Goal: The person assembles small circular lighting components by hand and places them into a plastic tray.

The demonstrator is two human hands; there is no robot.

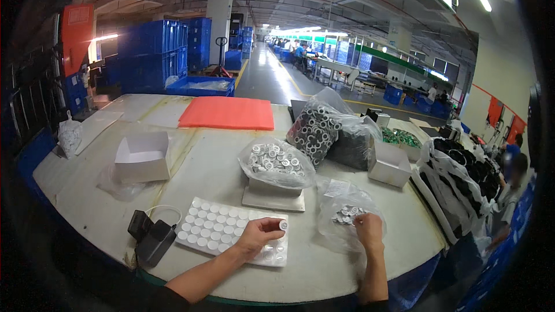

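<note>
My left hand (258, 237) pinches a small round white-and-grey part (283, 226) between thumb and fingers. It is above a white tray (195, 241) holding rows of white discs (215, 235). My right hand (370, 230) reaches into a clear plastic bag (332, 237) of small metallic pieces (346, 215). Its fingertips are drawn together at the pile, and whatever they hold is too small to tell. Behind the tray, an open bag of round ring-shaped parts (276, 160) rests on a metal stand (272, 199).
Black power adapters (156, 241) lie left of the tray. Farther back are an open white box (144, 164), red sheets (226, 114) and a large bag of dark rings (314, 133). Another white box (389, 166) and bags of black items (462, 167) stand on the right. A person (511, 196) is at the right edge.
</note>
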